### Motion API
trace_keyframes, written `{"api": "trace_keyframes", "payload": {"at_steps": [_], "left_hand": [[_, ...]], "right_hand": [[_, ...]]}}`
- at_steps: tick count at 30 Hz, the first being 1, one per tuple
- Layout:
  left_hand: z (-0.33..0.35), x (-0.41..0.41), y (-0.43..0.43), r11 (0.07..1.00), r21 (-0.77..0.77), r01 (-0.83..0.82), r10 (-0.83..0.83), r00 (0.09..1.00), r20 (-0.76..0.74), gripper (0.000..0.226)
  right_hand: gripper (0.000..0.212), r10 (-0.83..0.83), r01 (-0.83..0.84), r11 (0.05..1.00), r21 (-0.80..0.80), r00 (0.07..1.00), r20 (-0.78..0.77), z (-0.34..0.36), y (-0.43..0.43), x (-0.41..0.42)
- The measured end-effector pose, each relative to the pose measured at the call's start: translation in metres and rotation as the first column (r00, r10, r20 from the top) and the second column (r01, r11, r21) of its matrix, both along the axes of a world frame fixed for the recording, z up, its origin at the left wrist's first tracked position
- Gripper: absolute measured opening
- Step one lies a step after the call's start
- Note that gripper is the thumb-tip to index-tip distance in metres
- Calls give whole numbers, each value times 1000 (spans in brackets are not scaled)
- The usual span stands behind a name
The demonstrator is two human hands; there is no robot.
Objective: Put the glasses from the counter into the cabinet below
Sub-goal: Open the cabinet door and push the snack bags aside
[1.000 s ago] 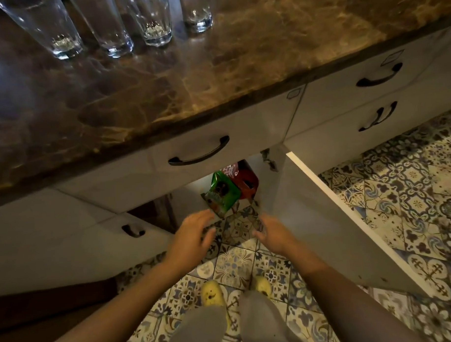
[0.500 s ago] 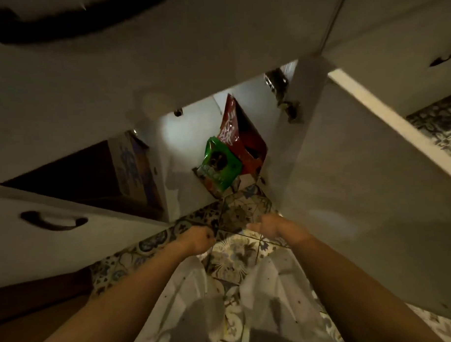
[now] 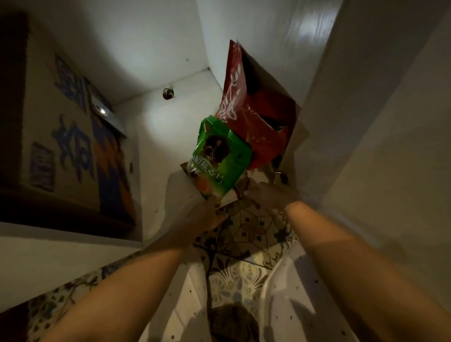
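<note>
No glasses are in view. I look into the open white cabinet (image 3: 156, 137) below the counter. A green snack bag (image 3: 218, 155) leans in it at the front right, against a taller red bag (image 3: 258, 118). My left hand (image 3: 205, 217) is at the green bag's lower edge, fingers touching it. My right hand (image 3: 268, 195) reaches the bag's lower right corner. Both hands are blurred, so I cannot make out whether either one grips the bag.
The open cabinet door (image 3: 398, 164) stands close along the right. A cardboard box (image 3: 59, 130) with blue characters fills the compartment on the left. A small round hole (image 3: 168, 93) sits low in the back wall. Patterned floor tiles (image 3: 252, 234) lie below my hands.
My head has dropped from the counter with its glasses down to the cabinet opening. Both hands have moved forward from above the floor tiles to the green bag.
</note>
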State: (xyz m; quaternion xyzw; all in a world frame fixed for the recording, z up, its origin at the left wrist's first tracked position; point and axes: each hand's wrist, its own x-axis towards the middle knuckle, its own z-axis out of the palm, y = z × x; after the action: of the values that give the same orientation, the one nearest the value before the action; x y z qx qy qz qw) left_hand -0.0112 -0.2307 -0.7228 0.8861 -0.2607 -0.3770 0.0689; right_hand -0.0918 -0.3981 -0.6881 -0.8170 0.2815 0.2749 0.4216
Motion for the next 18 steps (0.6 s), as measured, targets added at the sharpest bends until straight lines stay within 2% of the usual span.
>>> {"api": "trace_keyframes", "payload": {"at_steps": [3, 6, 8, 9, 12, 14, 15, 18], "left_hand": [[-29, 14, -12, 960, -176, -217, 226, 974, 29, 66], [-42, 23, -27, 858, -302, -415, 429, 903, -23, 68], [-50, 26, -34, 784, -381, -491, 515, 856, -44, 67], [-53, 25, -36, 753, -414, -512, 546, 837, -41, 68], [-59, 19, -44, 724, -449, -524, 600, 799, 35, 72], [-67, 18, -47, 700, -470, -537, 633, 772, 62, 75], [-72, 19, -49, 678, -494, -544, 652, 755, 63, 75], [-83, 30, -55, 638, -550, -539, 679, 730, 73, 73]], "right_hand": [[47, -104, 104, 995, -8, 994, 42, -23, -7, 19], [43, -143, 153, 982, -110, 985, 93, -32, -12, 30], [30, -202, 222, 967, -124, 967, 157, -39, -11, 37], [22, -230, 251, 959, -129, 960, 162, -46, -12, 41], [36, -269, 284, 952, -112, 954, 134, -67, -10, 50], [22, -318, 333, 937, -105, 938, 135, -75, -11, 57], [26, -344, 363, 925, -113, 925, 158, -79, -12, 61], [25, -256, 285, 938, -199, 953, 161, -86, -14, 74]]}}
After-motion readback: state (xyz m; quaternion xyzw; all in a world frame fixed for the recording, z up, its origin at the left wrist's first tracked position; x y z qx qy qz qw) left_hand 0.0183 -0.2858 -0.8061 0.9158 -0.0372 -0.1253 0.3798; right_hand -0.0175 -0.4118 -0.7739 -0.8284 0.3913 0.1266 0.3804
